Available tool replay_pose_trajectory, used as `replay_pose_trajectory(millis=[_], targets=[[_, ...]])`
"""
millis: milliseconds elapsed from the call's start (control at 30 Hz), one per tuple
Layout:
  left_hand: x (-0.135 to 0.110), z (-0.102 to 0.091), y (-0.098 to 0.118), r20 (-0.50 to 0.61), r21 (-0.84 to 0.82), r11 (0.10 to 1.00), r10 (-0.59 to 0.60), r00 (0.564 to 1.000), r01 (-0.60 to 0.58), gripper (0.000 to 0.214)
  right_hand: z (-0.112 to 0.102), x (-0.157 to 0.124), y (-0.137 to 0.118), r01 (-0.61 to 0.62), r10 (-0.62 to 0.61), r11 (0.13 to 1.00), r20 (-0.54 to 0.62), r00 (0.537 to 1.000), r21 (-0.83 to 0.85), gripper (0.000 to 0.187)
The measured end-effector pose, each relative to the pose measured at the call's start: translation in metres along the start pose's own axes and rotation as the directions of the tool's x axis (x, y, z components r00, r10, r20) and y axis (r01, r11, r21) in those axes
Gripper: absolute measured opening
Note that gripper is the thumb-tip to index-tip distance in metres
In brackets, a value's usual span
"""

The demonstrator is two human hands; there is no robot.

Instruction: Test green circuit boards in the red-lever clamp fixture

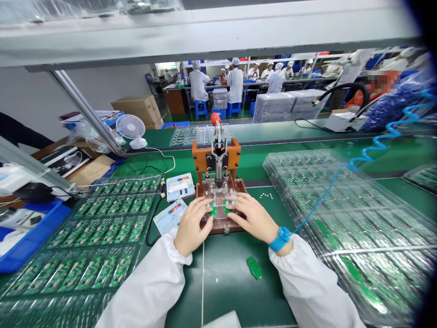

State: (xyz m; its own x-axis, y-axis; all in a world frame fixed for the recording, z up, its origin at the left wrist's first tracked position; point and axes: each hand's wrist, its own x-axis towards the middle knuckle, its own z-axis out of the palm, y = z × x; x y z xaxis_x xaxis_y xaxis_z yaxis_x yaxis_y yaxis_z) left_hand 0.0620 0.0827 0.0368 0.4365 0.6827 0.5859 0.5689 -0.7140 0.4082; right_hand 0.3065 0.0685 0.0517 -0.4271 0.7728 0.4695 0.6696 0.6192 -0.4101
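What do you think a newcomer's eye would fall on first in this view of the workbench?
Probably the left hand and right hand at the centre, resting on a clear fixture with green circuit boards under the fingers, below an orange-handled bench press. Next come the clear trays of circuit boards filling the bench on the right. The blue wrist strap and its coiled blue cord also stand out.

A: How is the light looking?

B: It's falling bright and even from above, and the clear plastic trays [348, 218] are throwing glare everywhere.

A: Shadows?

B: Only soft ones are lying under the left hand [193, 226] and right hand [252, 217] on the green counter [225, 278].

A: And the edges?

B: The white overhead beam [205, 41] is bowing, a dark blur [425, 27] is filling the right edge, and the far workshop [235, 86] is looking slightly soft.
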Motion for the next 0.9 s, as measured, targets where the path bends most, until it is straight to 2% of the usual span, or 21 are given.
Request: replay_pose_trajectory(millis=[133, 233, 300, 367, 467, 533, 633, 700, 767, 900], targets=[[-0.006, 0.003, 0.003, -0.043, 0.023, 1.000, 0.002, 0.999, -0.001, 0.013, -0.001, -0.007, -0.007, -0.008, 0.009, 1.000, -0.027, 1.000, 0.024, 0.012], [-0.011, 0.004, 0.010, -0.126, 0.009, 1.000, 0.020, 0.992, -0.019, 0.013, -0.009, -0.011, -0.012, -0.013, 0.017, 0.999, -0.072, 0.997, 0.053, 0.011], [-0.013, 0.005, 0.017, -0.150, -0.028, 0.997, 0.073, 0.986, -0.078, 0.014, -0.019, -0.010, -0.014, -0.035, 0.043, 0.997, -0.127, 0.991, 0.070, 0.019], [-0.015, 0.008, 0.026, -0.127, -0.070, 0.982, 0.163, 0.978, -0.173, 0.017, -0.031, -0.004, -0.016, -0.076, 0.094, 0.993, -0.218, 0.971, 0.087, 0.023], [-0.018, 0.015, 0.036, -0.047, -0.125, 0.940, 0.315, 0.948, -0.319, 0.020, -0.054, 0.017, -0.021, -0.140, 0.176, 0.983, -0.379, 0.908, 0.122, 0.019], [-0.020, 0.020, 0.039, 0.023, -0.146, 0.916, 0.380, 0.924, -0.373, 0.021, -0.068, 0.038, -0.027, -0.139, 0.204, 0.976, -0.467, 0.860, 0.169, 0.015], [-0.023, 0.026, 0.038, 0.117, -0.150, 0.902, 0.424, 0.898, -0.406, 0.021, -0.086, 0.078, -0.030, -0.023, 0.159, 0.970, -0.564, 0.810, 0.240, 0.020], [-0.025, 0.028, 0.036, 0.146, -0.149, 0.899, 0.433, 0.890, -0.413, 0.021, -0.093, 0.109, -0.024, 0.047, 0.096, 0.975, -0.602, 0.793, 0.217, 0.029], [-0.025, 0.029, 0.034, 0.152, -0.148, 0.899, 0.433, 0.888, -0.413, 0.020, -0.099, 0.141, -0.013, 0.038, 0.085, 0.979, -0.575, 0.813, 0.198, 0.041], [-0.026, 0.030, 0.032, 0.156, -0.149, 0.898, 0.434, 0.887, -0.413, 0.017, -0.110, 0.198, 0.006, -0.009, 0.147, 0.925, -0.336, 0.931, 0.381, 0.058]])
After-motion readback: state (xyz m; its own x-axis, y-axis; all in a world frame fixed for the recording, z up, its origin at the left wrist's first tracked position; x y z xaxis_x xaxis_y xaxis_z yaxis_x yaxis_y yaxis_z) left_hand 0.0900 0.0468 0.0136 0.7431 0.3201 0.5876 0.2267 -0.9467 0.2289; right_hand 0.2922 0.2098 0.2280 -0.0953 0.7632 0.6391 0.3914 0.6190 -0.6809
